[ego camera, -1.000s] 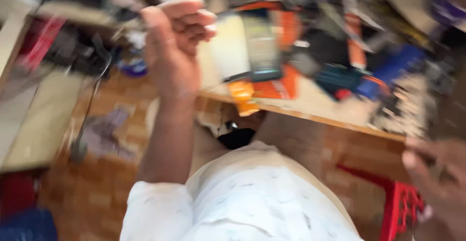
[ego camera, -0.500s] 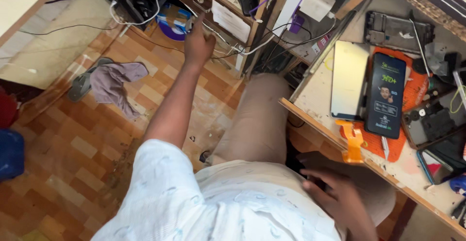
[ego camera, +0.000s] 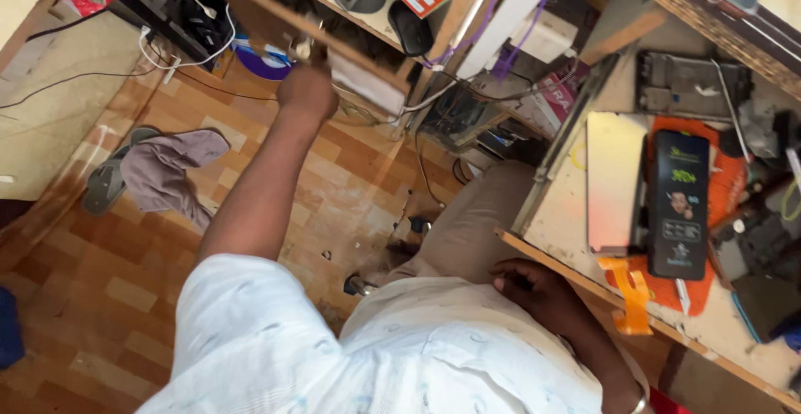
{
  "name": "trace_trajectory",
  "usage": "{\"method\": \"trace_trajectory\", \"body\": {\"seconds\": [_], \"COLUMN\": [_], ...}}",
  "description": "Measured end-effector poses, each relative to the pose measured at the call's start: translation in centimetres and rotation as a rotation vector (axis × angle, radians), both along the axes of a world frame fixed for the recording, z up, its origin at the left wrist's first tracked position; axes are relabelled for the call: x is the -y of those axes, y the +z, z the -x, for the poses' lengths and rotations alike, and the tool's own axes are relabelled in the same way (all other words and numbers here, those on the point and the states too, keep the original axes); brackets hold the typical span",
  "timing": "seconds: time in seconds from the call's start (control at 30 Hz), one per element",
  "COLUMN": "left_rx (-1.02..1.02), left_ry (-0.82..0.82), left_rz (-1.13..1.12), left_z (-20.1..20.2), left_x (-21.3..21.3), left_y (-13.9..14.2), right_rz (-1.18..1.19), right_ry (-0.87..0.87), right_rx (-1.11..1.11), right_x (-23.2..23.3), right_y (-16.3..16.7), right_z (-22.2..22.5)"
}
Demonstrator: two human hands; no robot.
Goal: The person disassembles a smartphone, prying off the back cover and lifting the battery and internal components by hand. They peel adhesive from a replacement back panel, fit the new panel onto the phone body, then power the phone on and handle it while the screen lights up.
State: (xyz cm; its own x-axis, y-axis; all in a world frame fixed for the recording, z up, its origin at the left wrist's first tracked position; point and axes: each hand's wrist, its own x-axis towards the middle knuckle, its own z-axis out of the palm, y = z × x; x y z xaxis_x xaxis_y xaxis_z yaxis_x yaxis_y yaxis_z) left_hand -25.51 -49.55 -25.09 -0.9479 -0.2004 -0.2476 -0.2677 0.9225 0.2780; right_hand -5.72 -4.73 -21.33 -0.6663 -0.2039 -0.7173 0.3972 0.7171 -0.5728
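The left hand was stretched far out from the body, up at the edge of a low wooden shelf. Its fingers were curled in against the shelf's front edge, where something small and pale showed just above the knuckles. Whether the fingers actually pinched that object or only touched the wood beside it could not be told, since the back of the hand hid the fingertips.

The right hand was drawn in close to the body, lying loosely half-curled and holding nothing, with its fingers against the near edge of the desk. Just beyond that hand on the desk lay a pale flat panel, a dark phone with its screen lit, on an orange mat, and an orange plastic tool at the desk's edge nearest the hand.

Judging by this, the work at the desk looked paused: the phone and panel lay untouched, and the reach toward the shelf was at its far end, with nothing yet brought over to the desk. White cables trailed beside the left hand, and a grey cloth lay on the floor below the left forearm.
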Motion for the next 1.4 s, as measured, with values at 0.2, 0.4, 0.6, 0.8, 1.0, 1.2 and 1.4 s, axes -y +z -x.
{"method": "trace_trajectory", "body": {"seconds": [0.2,0.4,0.6,0.8,1.0,1.2,1.4], "left_rx": [0.036,0.193,-0.158,-0.265,0.152,0.295,0.136], "left_ry": [0.098,0.012,-0.016,-0.006,-0.196,-0.279,-0.305], "left_rz": [-0.192,-0.085,-0.001,-0.065,0.064,0.147,-0.114], "left_z": [-5.5,-10.1,-12.0,-7.2,-0.5,-0.8,-0.4], "left_x": [1.8,3.5,7.6,12.2,10.3,7.8,9.2], "left_y": [0.0,3.4,7.3,3.7,-1.6,-4.1,-4.0], "right_rz": [-0.123,0.064,0.075,0.166,0.424,0.275,0.298], "right_ry": [0.048,0.138,0.15,0.247,0.446,0.973,1.069], "right_rx": [0.171,0.109,0.16,0.16,-0.073,-0.725,-0.666], "right_x": [2.6,6.0,8.6,11.2,19.9,27.8,28.2], "right_y": [0.0,-2.0,-3.1,-3.6,-0.9,1.8,1.3], "right_z": [3.2,4.7,5.0,4.9,6.1,6.0,7.4]}}
